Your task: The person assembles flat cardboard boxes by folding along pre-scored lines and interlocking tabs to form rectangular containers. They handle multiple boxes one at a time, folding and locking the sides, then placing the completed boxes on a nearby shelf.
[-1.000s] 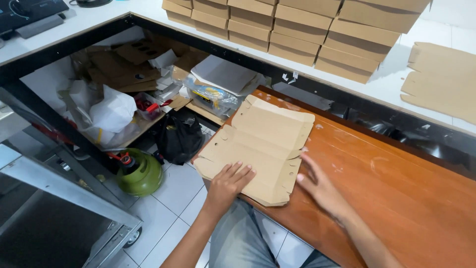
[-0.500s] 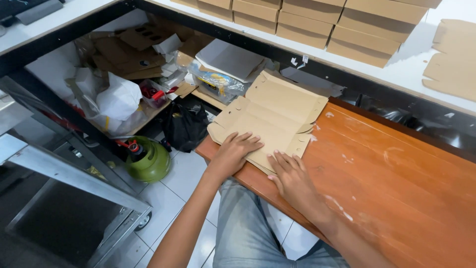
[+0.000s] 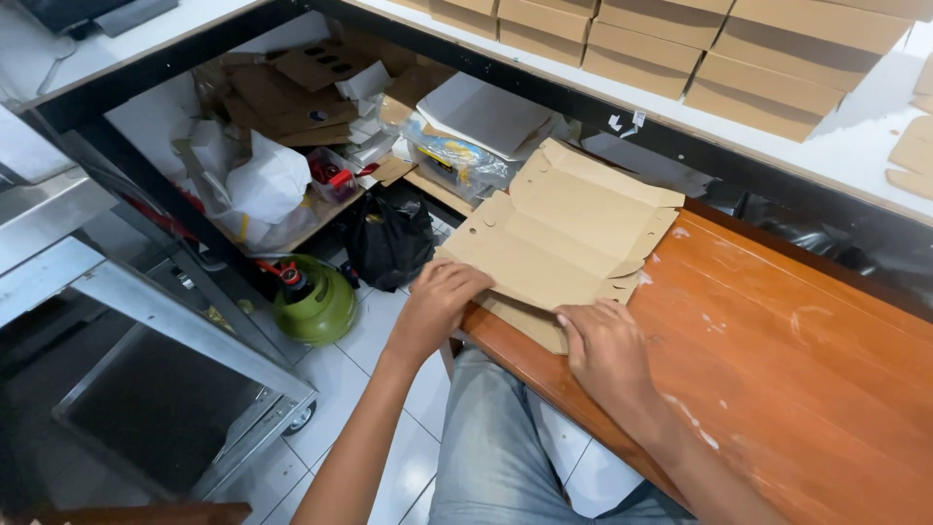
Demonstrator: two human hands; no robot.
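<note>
A flat brown cardboard box blank [image 3: 569,228] lies on the corner of a reddish wooden table [image 3: 797,369], its left part sticking out past the edge. My left hand [image 3: 439,303] grips the near left flap, fingers curled over its edge. My right hand [image 3: 603,345] presses down on the near edge of the blank, fingers bent on the cardboard. The near flap looks folded up from the table.
Stacked folded brown boxes [image 3: 680,44] line the white counter behind. A cluttered low shelf [image 3: 321,146] holds cardboard, bags and a wrapped packet. A green gas cylinder [image 3: 313,301] and a black bag [image 3: 389,241] stand on the tiled floor. A metal frame [image 3: 175,321] stands left.
Both hands have slid to the near edge of the blank and taken hold of its flap, which is now lifted. The camera has moved closer.
</note>
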